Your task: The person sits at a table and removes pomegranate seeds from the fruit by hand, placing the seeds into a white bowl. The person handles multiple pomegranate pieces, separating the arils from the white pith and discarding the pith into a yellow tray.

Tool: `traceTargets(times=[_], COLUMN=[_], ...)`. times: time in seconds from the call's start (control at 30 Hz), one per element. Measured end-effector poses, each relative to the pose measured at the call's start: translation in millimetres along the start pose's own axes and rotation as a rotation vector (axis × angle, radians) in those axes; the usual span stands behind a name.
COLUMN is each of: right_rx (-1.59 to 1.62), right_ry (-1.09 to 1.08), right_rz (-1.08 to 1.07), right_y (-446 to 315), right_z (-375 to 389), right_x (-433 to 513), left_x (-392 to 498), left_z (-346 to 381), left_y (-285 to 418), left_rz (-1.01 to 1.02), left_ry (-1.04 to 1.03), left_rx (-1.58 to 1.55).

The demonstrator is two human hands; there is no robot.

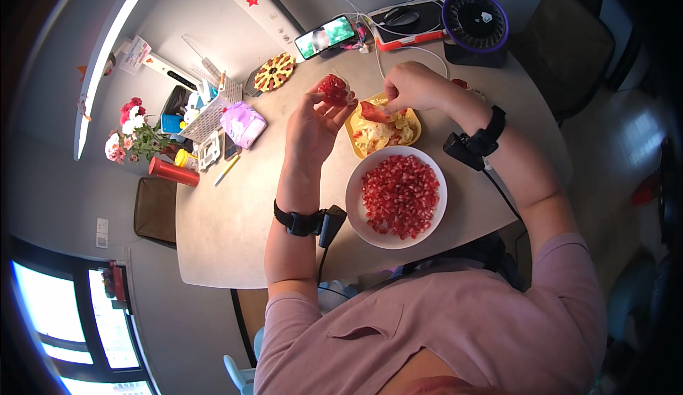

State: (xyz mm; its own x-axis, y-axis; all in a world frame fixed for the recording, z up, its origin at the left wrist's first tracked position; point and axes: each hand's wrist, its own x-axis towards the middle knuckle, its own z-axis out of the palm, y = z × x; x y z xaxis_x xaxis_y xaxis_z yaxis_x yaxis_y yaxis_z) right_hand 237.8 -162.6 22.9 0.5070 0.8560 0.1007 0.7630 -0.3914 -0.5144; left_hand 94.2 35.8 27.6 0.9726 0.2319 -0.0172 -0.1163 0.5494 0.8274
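My left hand (316, 123) holds up a chunk of pomegranate (335, 89) with red seeds showing. Over the yellow tray (418, 132), my right hand (408, 88) has its fingertips on a piece of red pomegranate peel (374, 112). Peel and pale membrane scraps (381, 134) are heaped in that tray. Nearer to me stands a white bowl (352, 221) with many loose pomegranate seeds (400, 195) in it. Another red pomegranate piece (459, 83) is partly hidden behind my right forearm.
A phone (324, 37) leans at the back beside a fan (475, 21) and a mouse (401, 17). White cables cross the table's rear. On the left are a purple packet (243, 124), a pen (227, 170), a white basket (213, 112) and a red cylinder (174, 171).
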Motion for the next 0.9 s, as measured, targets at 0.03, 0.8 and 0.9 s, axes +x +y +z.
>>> traceTargets(times=[0.03,0.8,0.9], right_rx=[0.017,0.359,0.286], right_ry=[0.016,0.301,0.140], right_rz=[-0.014,-0.284,-0.195], right_y=[0.2,-32.3,-22.4], right_z=[-0.4,-6.0,-9.0], right_x=[0.4,-8.9,-8.7], left_x=[0.2,-0.5,0.7], left_z=[0.2,2.0,0.3], left_y=[-0.9,-19.6,-18.0], left_rz=[-0.010,0.046,0.076], left_ry=[0.007,-0.044,0.021], left_rx=[0.003,0.026,0.073])
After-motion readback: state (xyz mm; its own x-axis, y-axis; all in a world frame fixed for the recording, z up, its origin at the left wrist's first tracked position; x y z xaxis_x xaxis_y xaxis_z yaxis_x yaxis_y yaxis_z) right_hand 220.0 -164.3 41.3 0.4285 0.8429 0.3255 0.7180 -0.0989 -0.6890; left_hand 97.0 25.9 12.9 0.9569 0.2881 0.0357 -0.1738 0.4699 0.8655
